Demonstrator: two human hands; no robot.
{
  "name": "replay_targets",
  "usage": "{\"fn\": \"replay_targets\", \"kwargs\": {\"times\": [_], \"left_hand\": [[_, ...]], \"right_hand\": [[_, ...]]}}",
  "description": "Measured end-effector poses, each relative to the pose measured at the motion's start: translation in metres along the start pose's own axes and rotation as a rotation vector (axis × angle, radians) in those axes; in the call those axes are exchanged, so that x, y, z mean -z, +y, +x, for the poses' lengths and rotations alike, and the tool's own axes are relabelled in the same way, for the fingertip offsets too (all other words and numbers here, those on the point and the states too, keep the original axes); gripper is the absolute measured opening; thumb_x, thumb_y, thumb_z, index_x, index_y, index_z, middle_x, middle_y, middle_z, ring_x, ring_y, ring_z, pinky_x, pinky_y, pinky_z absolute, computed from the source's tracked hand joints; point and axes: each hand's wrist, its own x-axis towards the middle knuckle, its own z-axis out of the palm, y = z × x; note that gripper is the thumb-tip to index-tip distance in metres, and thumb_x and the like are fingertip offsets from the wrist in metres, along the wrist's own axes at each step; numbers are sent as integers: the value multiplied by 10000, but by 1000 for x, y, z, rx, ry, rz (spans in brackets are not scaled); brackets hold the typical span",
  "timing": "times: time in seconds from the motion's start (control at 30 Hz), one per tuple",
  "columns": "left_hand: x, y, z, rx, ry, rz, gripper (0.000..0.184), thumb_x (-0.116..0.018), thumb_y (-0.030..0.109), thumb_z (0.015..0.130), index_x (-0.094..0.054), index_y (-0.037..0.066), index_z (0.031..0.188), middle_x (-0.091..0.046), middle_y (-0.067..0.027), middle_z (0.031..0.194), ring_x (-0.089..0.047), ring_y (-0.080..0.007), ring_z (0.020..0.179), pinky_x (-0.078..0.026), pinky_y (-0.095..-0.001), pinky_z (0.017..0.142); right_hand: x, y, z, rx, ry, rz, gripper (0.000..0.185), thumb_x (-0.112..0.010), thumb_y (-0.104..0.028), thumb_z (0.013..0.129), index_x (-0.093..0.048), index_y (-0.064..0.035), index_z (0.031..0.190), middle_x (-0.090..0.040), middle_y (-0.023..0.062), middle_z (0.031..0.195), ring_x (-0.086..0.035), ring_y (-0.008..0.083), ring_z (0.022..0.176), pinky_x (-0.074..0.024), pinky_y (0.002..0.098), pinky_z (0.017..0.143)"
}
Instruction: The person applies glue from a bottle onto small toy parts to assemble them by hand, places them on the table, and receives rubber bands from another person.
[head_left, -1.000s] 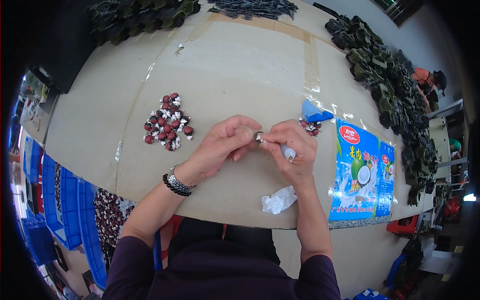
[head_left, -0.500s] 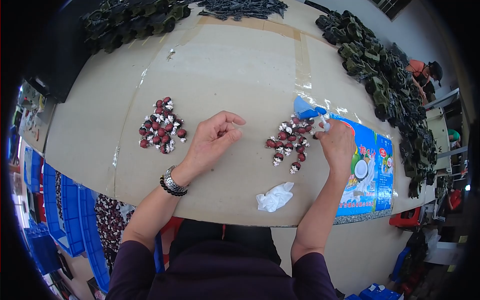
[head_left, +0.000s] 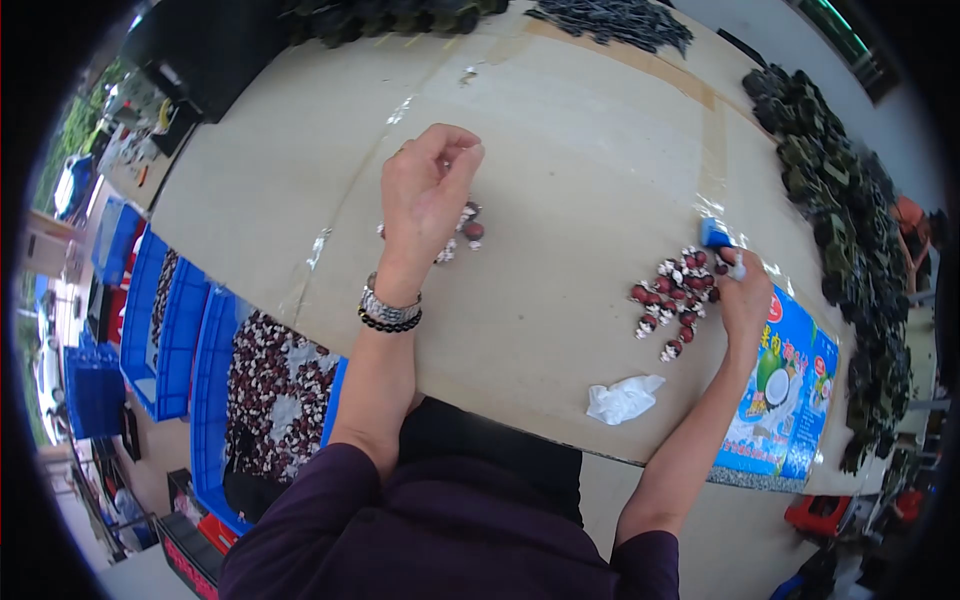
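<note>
My left hand [head_left: 428, 190] is raised above the left pile of small dark-red and white figures [head_left: 473, 230], hiding most of it. Its fingers curl in against the thumb; anything between them is hidden. On the right, my right hand [head_left: 746, 305] grips a white stick-like tool [head_left: 739, 268] whose working end I cannot make out. A small blue object [head_left: 715, 234] sits just beyond these fingers. Beside the same hand lies a second pile of red and white figures [head_left: 676, 293]. A crumpled white tissue [head_left: 624, 399] rests nearer the table edge.
A blue printed carton sheet [head_left: 780, 400] lies on the table [head_left: 540, 330] at right. Dark green toy vehicles [head_left: 840, 220] line the far right side, with black parts [head_left: 615, 22] at the back. A blue crate [head_left: 212, 400] of similar figures stands at lower left.
My left hand has moved from between the piles to over the left pile, its fingers curling closer. My right hand keeps the white tool near the right pile. The view has turned left.
</note>
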Motion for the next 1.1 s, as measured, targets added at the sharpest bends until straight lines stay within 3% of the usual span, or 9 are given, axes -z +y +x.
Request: {"fn": "replay_targets", "kwargs": {"times": [0.07, 0.3, 0.53, 0.6, 0.67, 0.87, 0.93, 1.03, 1.1], "left_hand": [[9, -1, 1, -44, -61, 206, 145, -683, 155, 729, -675, 38, 814, -656, -92, 777, -567, -245, 827, -427, -370, 750], [20, -3, -9, -237, -519, 558, 265, -760, 163, 535, -670, 99, 776, -626, -17, 920, -486, -295, 1071, -354, -421, 848], [23, -22, -19, -263, -412, 762, 85, -702, 124, 597, -676, 185, 651, -613, 1, 828, -486, -254, 1069, -351, -384, 847], [23, -19, -21, -315, -382, 758, 57, -712, 140, 606, -670, 179, 605, -597, -3, 762, -482, -229, 981, -346, -369, 822], [25, -17, -19, -348, -384, 721, 66, -729, 157, 601, -667, 166, 582, -587, -3, 727, -479, -219, 939, -339, -360, 813], [-1, -2, -16, -466, -324, 123, 205, -778, 151, 559, -654, 68, 699, -592, -23, 750, -514, -214, 875, -377, -358, 782], [-25, 3, -26, -95, -432, -572, 194, -745, 87, 644, -625, 55, 793, -598, -11, 771, -545, -142, 764, -421, -294, 657], [-42, 13, -48, 240, -611, -1085, 181, -677, 47, 738, -586, 47, 894, -585, 16, 775, -528, -65, 679, -403, -228, 546], [-36, 20, -53, 448, -731, -1150, 194, -660, 74, 782, -565, 60, 950, -558, 35, 767, -490, -31, 672, -386, -198, 553]], "right_hand": [[-4, 9, 4, 69, 108, 18, 429, -572, 11, 697, -646, -75, 1110, -581, 141, 1216, -573, 315, 1087, -447, 362, 911], [-2, 11, 4, 34, 327, -7, 518, -538, 28, 688, -612, -93, 1187, -443, 179, 1379, -484, 346, 1216, -389, 374, 996], [-3, 16, 9, 341, 427, 26, 417, -515, -66, 777, -594, -60, 1186, -454, 71, 1383, -575, 191, 956, -454, 288, 675], [-9, 5, 8, 422, 520, 59, 367, -536, -90, 798, -594, -28, 1155, -522, 72, 1255, -551, 153, 839, -436, 259, 614], [-3, -26, -7, 653, 669, -82, 304, -644, -172, 877, -576, 30, 1094, -606, 188, 1012, -585, 302, 949, -493, 389, 790], [-11, -61, -29, 684, 474, 338, 245, -663, -130, 822, -642, 40, 996, -648, 185, 918, -622, 318, 842, -428, 452, 917], [-11, -83, -50, 504, 287, 473, 227, -664, -122, 820, -650, 41, 977, -647, 171, 881, -617, 286, 797, -449, 429, 877], [-13, -115, -77, 207, -1, 805, 188, -698, -98, 797, -666, 41, 921, -629, 123, 763, -573, 191, 643, -506, 328, 671], [-32, -82, -69, 240, -133, 837, 333, -564, -109, 812, -590, -10, 1129, -547, 64, 1066, -519, 136, 785, -433, 239, 592]]}}
